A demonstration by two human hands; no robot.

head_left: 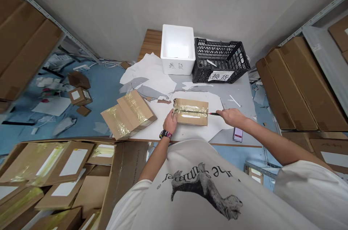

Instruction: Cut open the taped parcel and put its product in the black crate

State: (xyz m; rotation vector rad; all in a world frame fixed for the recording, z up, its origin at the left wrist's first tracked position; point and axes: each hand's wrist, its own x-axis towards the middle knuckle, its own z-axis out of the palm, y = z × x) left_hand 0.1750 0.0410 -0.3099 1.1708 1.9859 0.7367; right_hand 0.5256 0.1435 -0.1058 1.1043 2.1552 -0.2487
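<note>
A taped cardboard box (pixel 191 108) lies on white paper in front of me, shiny clear tape across its top. A dark line runs along the middle seam. My left hand (pixel 170 123) is closed on the box's left end, where the tape looks crumpled. My right hand (pixel 231 116) is wrapped round a slim black-and-red-handled tool (pixel 214 114). The tool points left and meets the box's right end at the seam; its exact kind is too small to make out. Two more taped boxes (pixel 129 114) rest to the left of my left hand.
At the table's back stand a white foam box (pixel 178 50) and a black plastic crate (pixel 221 61). A phone (pixel 238 134) lies near the right front edge. A large carton (pixel 123 164) full of parcels stands at left. Shelves with cartons (pixel 301 88) flank the table.
</note>
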